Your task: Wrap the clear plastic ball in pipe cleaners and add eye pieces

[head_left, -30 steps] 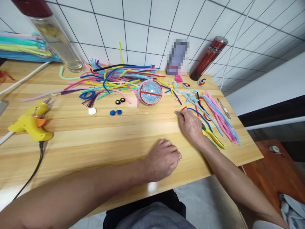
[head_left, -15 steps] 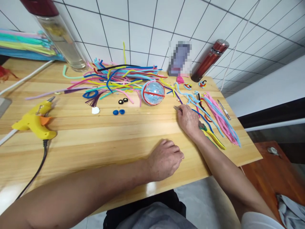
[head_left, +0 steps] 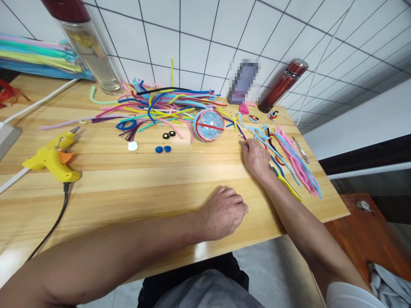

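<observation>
My left hand [head_left: 223, 213] rests near the table's front edge, its fingers curled under. Whatever it holds, if anything, is hidden. Farther forward and to the right, my right hand [head_left: 256, 158] lies low over the table, closed round a small tool; only its grey metal tip [head_left: 243, 144] shows beyond the fingers. Beneath the right forearm, yellow-and-green tool handles [head_left: 290, 189] stick out. Left of that hand sits a clear ball [head_left: 209, 125] with a red band. Blue and purple pipe cleaners [head_left: 276, 164] lie just beside the right hand.
A heap of coloured pipe cleaners [head_left: 167, 102] lies along the tiled wall. On the left is a yellow glue gun [head_left: 54, 156] with its cord. Two blue discs [head_left: 163, 149], a glass bottle [head_left: 93, 55], a red flask [head_left: 282, 87] and a pink bundle [head_left: 297, 162] also lie or stand around.
The view has shifted slightly, so the table things sit a little farther right. My right hand covers more of the tool under it; the left stays put.
</observation>
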`<state>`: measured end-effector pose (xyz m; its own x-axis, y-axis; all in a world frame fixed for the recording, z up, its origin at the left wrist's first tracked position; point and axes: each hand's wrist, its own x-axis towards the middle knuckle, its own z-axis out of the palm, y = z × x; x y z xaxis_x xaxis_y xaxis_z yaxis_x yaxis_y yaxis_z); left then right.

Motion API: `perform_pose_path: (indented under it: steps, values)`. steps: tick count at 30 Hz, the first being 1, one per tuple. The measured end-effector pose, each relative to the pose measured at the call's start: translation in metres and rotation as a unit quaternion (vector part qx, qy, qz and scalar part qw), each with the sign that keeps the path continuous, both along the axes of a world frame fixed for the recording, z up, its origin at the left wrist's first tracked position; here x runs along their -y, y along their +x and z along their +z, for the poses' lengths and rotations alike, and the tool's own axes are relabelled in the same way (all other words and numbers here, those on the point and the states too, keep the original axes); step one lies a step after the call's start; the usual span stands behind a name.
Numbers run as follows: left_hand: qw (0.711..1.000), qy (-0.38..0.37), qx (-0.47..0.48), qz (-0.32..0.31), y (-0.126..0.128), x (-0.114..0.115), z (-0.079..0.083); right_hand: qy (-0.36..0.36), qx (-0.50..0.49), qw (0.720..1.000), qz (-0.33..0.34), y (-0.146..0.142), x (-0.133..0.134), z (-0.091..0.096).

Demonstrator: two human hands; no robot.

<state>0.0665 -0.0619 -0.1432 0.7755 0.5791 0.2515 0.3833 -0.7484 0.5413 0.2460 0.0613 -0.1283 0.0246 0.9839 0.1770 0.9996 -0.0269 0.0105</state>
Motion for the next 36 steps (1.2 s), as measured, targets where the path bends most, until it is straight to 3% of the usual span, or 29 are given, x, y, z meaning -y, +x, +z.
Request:
perform_pose_path:
  steps: [4,12,17,21,28,32,36]
  values:
    - [1.000,0.000,0.002,0.003,0.001,0.000,-0.001,-0.008,0.000,1.000,0.027,-0.003,0.000,0.001]
    - [1.000,0.018,0.010,0.001,0.000,0.001,-0.003,0.010,-0.014,1.000,0.016,-0.004,-0.003,0.001]
    - [1.000,0.029,-0.008,0.000,0.000,0.000,0.001,-0.001,-0.048,0.996,0.070,-0.011,0.010,0.002]
    - [0.998,0.067,-0.009,-0.016,0.001,0.001,0.003,-0.013,-0.100,0.988,0.115,-0.034,0.020,0.005]
    - [0.980,0.146,0.042,-0.128,0.000,0.017,0.009,-0.065,-0.132,0.954,0.262,-0.104,0.019,0.007]
    - [0.981,0.107,0.014,-0.158,-0.003,0.016,0.015,-0.046,-0.112,0.964,0.236,-0.122,0.013,0.002]
    - [0.985,0.048,-0.031,-0.163,-0.004,0.014,0.019,-0.057,-0.122,0.944,0.302,-0.120,0.022,0.004]
